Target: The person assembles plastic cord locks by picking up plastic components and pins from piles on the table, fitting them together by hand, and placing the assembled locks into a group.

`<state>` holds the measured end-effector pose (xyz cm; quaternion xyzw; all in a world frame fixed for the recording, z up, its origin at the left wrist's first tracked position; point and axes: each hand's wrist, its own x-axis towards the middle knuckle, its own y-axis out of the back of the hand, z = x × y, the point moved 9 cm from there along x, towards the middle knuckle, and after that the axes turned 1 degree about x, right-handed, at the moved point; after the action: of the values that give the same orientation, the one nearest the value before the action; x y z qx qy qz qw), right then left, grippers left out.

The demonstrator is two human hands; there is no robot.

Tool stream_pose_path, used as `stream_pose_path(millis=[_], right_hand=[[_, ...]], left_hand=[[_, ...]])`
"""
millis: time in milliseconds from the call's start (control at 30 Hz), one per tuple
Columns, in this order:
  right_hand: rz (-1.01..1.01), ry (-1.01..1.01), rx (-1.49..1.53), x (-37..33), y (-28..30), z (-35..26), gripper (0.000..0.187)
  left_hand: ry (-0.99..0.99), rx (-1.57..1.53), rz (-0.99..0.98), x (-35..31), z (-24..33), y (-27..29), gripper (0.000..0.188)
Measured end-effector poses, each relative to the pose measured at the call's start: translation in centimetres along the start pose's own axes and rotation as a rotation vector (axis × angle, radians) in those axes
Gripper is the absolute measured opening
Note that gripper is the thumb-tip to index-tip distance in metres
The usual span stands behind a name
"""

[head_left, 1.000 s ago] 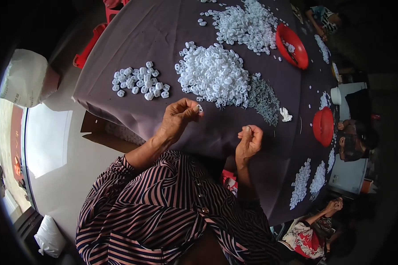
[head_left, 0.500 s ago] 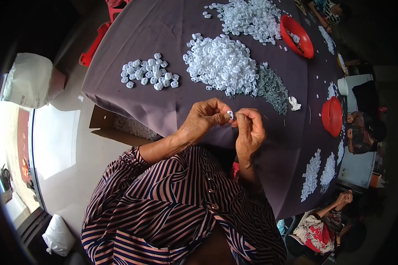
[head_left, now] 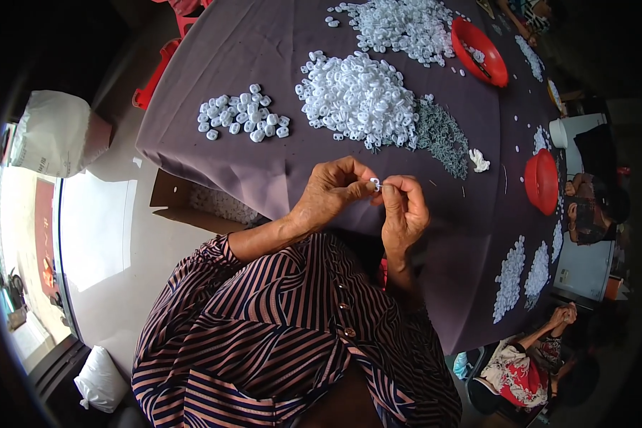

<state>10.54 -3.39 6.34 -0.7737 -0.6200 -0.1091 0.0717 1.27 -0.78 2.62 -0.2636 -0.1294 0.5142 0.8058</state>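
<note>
Striped shirt (head_left: 264, 321): nearest, dark with pale bands, the forearms reaching from it over the desk edge.
Right hand (head_left: 404, 210): raised at the desk edge, thumb and forefinger pressed together at the white plastic piece; whether they grip something of their own, I cannot tell.
Left hand (head_left: 328, 189): beside the right, its fingers pinching the white plastic piece.
White plastic piece (head_left: 375, 184): small, with openings, held between the two hands in front of the large pile.
Cardboard box (head_left: 185, 217): below the desk edge on the left, white pieces inside.
Desk (head_left: 471, 228): covered with a purple-grey cloth.
Loose cluster (head_left: 242, 113): white pieces, left of the large pile.
Large pile (head_left: 357, 100): similar white pieces, heaped beyond the hands.
Grey slivers (head_left: 442, 135): thin bits, touching the large pile's right side.
Crumpled white scrap (head_left: 479, 161): just right of the slivers.
Far pile (head_left: 399, 32): more white pieces, behind the large one.
Red bowl (head_left: 497, 63): tilted toward view, right of the far pile, holding a few pieces.
</note>
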Motion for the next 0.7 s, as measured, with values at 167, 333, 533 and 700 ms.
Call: stream_pose_path(millis=[167, 333, 533, 700], right_hand=[[-0.015, 0.012, -0.053, -0.8, 0.4, -1.2, 0.007], [-0.032, 0.089, -0.27, -1.3, 0.5, -1.4, 0.007], [-0.01, 0.154, -0.379, -1.1, 0.5, -1.2, 0.007], [-0.032, 0.2, -0.437, -0.8, -0.1, -0.9, 0.009]], left_hand=[[-0.013, -0.003, -0.011, -0.8, -0.1, -1.0, 0.006], [-0.049, 0.121, 0.008, -1.2, -0.1, -0.9, 0.006], [-0.057, 0.247, 0.022, -0.8, -0.4, -0.4, 0.005], [-0.134, 0.339, -0.006, -0.6, -0.1, -0.2, 0.005]])
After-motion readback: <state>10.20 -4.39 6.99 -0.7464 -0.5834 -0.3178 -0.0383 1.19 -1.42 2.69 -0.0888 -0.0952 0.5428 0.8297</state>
